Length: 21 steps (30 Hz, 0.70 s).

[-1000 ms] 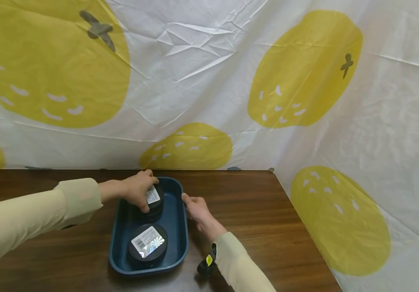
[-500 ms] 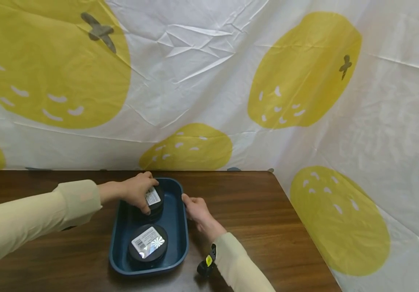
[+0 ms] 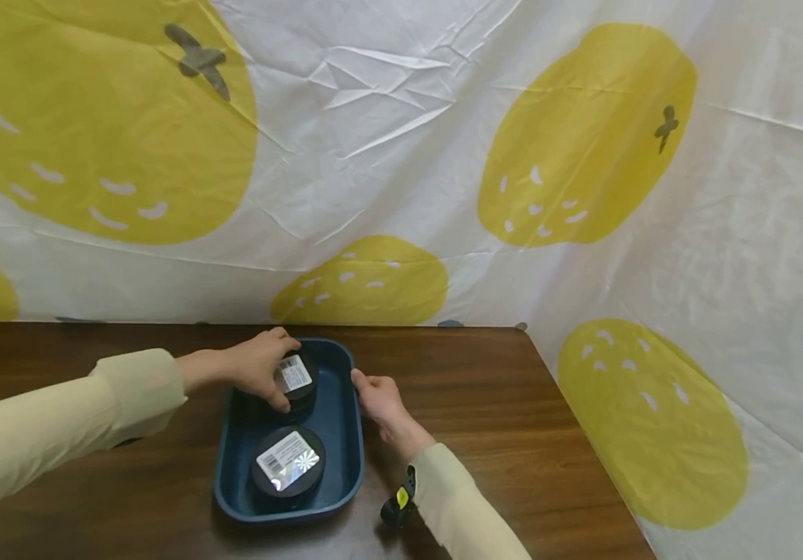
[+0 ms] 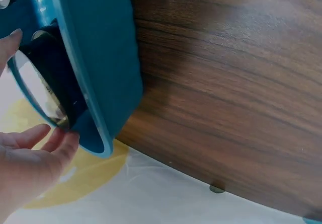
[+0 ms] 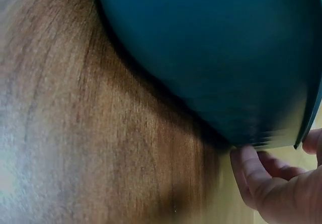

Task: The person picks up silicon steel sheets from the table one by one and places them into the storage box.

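A deep blue rectangular tray (image 3: 341,435) stands on the table with black round, flat containers inside. In the head view, my left hand (image 3: 259,372) grips the rear black round container (image 3: 299,383) from its left, thumb at the near side, fingers at the far side. It appears to sit on a stack. The front black round container (image 3: 282,486) bears a white and silver label and stands apart from the hand. My right hand (image 3: 382,404) holds the tray's right side. In the right wrist view its thumb is at the rim and its fingers touch the outer wall.
A dark brown wooden table (image 3: 471,435) extends on both sides of the tray. Close behind it hangs a white curtain (image 3: 401,187) with yellow fruit prints, which also runs along the right edge. A black wrist strap (image 3: 401,498) is on the right wrist.
The head view has shifted slightly. My left sleeve sits a little further left, and slightly more of the rear container's label shows. The right hand keeps its hold on the tray.
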Each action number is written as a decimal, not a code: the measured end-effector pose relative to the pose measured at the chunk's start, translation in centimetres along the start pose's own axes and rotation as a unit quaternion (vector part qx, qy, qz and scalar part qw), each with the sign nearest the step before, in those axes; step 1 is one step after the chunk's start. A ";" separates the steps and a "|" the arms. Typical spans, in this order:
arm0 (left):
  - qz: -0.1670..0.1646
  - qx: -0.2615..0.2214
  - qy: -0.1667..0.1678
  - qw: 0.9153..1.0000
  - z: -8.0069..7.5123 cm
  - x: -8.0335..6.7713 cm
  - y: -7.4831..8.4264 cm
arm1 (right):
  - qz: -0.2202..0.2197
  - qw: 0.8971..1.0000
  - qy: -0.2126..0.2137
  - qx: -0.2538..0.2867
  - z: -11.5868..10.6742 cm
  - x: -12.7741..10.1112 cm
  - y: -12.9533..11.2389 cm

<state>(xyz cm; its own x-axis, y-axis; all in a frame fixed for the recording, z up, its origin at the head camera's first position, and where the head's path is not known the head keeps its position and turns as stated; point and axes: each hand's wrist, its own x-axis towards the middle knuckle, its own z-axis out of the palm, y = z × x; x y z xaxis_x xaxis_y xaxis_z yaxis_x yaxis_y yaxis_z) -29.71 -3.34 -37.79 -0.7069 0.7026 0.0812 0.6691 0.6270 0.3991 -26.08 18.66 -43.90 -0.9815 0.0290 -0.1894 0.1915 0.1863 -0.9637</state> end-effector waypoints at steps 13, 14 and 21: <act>-0.016 0.010 0.204 0.979 0.0 -0.6 -0.6 | -0.146 0.966 0.079 -0.199 -1.4 0.6 -0.5; -0.023 0.010 0.214 0.976 0.1 -0.6 -0.6 | -0.157 0.963 0.080 -0.206 -1.4 0.7 -0.5; -0.066 0.002 0.249 0.966 0.1 -1.2 -0.4 | -0.244 0.919 0.095 -0.295 -1.5 0.4 -0.5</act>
<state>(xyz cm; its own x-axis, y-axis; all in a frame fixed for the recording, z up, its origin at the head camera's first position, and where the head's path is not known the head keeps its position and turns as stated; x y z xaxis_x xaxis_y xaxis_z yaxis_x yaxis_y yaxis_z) -29.11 -4.36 -38.17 -0.8077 0.3683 0.4604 0.5664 0.7015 0.4325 -26.53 20.10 -43.24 -0.9436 -0.0384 0.3289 -0.2539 0.7213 -0.6445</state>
